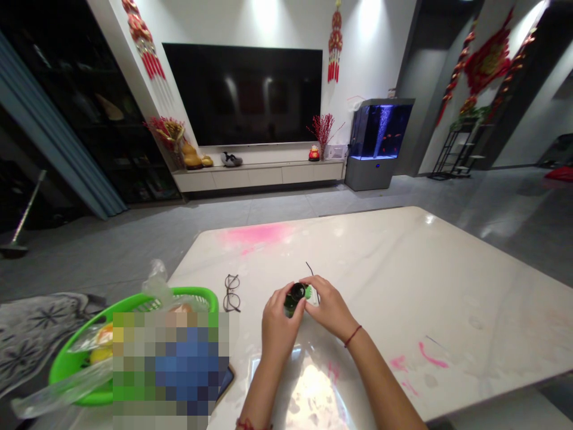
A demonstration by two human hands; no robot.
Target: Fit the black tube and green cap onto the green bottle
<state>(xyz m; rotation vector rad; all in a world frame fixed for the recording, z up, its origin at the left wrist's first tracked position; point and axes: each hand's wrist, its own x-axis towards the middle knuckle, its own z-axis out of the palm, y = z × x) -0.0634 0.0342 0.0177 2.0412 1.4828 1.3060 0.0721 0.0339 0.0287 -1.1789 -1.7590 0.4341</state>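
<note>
Bare forearms (380, 376) — thin dark-red cord (353, 336) around the right wrist, thicker red band (245, 424) farther up the left arm.

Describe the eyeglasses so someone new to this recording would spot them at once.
Start with the big pale table. Toward its left end is a bright green basket; the eyeglasses lie on the tabletop between that basket and the person's left hand. Two thin, dark, roundish rims with see-through lenses set them apart from the bulky basket.

L hand (280, 319) & R hand (330, 306) over table (380, 257); glasses (232, 294) on it, L of L hand; basket (203, 291) w/ bags (157, 282) further L; TV (246, 95) ahead, fish tank (380, 131) ahead-R.
</note>
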